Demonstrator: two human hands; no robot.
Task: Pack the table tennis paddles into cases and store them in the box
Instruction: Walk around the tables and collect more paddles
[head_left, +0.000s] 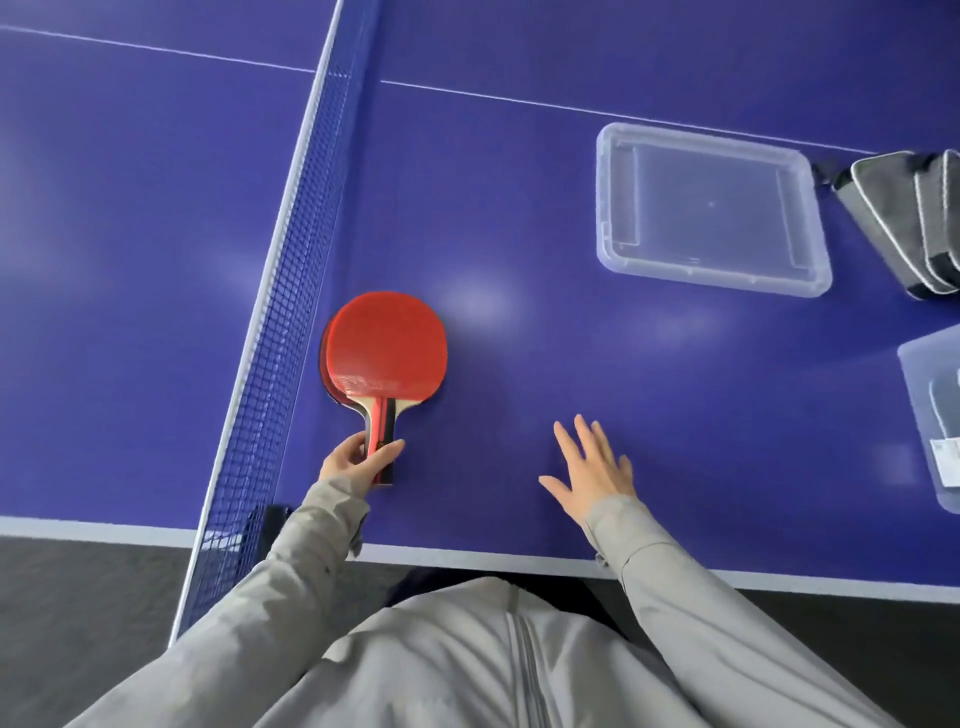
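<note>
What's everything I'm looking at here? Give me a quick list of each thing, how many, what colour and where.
paddles: two stacked, red rubber on top, beside the net, near left
net: one, blue with white top band, across the table at left
table: one, blue with white lines
clear tray: one, transparent, far right
cases: about three, grey with white piping, right edge
plastic container: one, translucent, cut off at the right edge
left hand: gripping the paddle handles
right hand: open, fingers spread above the table
sleeves: two, grey jacket

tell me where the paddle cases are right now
The grey paddle cases lie stacked at the head view's far right edge, on the table just right of the clear plastic lid.
</note>
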